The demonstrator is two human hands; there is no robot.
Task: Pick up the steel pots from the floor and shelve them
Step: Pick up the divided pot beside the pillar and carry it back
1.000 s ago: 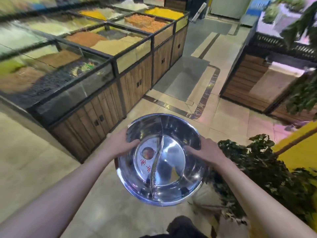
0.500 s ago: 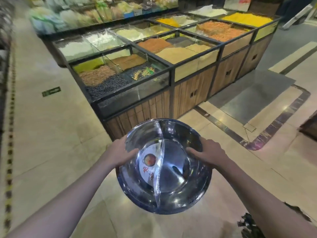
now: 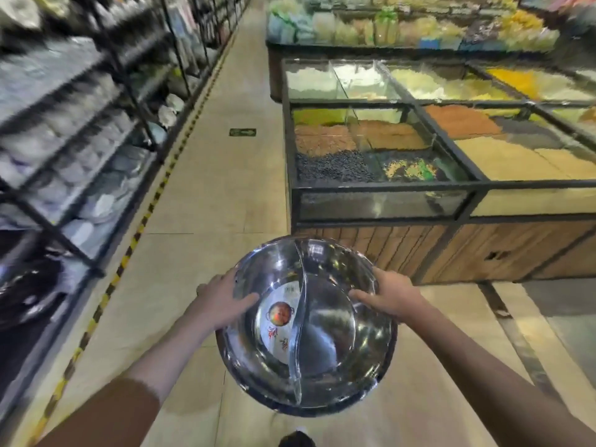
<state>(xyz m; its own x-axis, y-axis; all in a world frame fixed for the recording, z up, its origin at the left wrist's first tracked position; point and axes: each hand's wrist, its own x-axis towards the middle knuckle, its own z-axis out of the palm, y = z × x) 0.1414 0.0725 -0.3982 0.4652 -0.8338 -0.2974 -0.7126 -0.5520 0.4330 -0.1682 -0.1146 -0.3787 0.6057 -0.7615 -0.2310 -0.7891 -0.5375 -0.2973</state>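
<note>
1. Two bare hands are seen carrying one round, divided stainless-steel pot (image 3: 306,327) in a store aisle; dark metal shelving stacked with pale crockery (image 3: 74,146) is blurred at far left.
2. The left hand (image 3: 222,301) is curled over the pot's left rim, thumb laid inside.
3. The pot is held level at the centre, off the tiled floor (image 3: 206,188), its curved divider running away from the carrier.
4. The right hand (image 3: 390,296) is clamped likewise on the right rim.
5. The shelving lies leftward, nearer the left hand; glass-topped grain bins (image 3: 419,140) stand right.
</note>
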